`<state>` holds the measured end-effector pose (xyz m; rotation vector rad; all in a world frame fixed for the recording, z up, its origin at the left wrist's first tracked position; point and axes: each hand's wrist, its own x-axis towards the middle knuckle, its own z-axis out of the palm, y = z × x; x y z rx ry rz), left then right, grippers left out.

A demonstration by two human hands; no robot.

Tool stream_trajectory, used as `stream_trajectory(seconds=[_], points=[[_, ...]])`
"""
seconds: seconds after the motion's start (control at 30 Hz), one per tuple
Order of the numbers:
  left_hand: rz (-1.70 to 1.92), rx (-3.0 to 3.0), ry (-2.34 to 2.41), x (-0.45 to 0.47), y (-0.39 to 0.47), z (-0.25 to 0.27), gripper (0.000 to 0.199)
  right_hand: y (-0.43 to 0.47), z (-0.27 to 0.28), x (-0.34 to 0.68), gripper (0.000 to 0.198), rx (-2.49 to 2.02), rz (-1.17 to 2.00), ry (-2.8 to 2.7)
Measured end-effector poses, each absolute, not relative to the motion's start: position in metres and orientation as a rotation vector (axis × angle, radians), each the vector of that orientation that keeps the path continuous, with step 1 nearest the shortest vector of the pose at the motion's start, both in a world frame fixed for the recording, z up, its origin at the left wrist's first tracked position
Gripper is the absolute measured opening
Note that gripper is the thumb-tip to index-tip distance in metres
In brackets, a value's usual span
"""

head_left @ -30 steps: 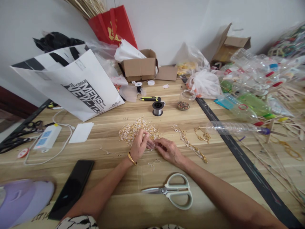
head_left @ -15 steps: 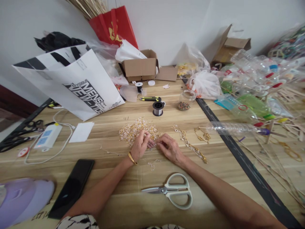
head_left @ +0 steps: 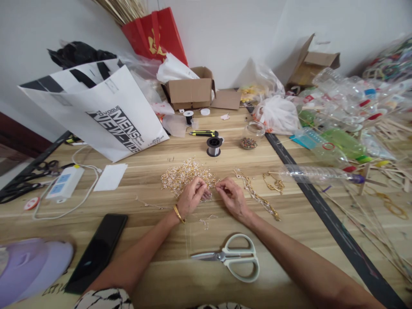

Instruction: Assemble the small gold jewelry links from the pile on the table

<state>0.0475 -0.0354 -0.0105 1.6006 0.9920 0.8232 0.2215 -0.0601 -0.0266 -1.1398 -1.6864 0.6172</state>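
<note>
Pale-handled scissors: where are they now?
Head view, low, just right of centre: the scissors lie on the table, nearer the person than the right hand.

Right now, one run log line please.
left hand: curled, at bead pile | right hand: curled, beside bead pile | held items: unclear | scissors: on table

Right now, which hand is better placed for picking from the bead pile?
Probably the left hand: it is at the near edge of the bead pile, while the right hand sits to its right.
</note>
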Motion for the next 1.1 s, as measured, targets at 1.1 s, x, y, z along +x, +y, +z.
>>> stream_trajectory(seconds=[1.1], points=[[1.030,1.326,0.989,0.045,-0.027,-0.001,0.022,-0.059,-0.026,0.221,0.011,-1.209,0.771,-1.610]])
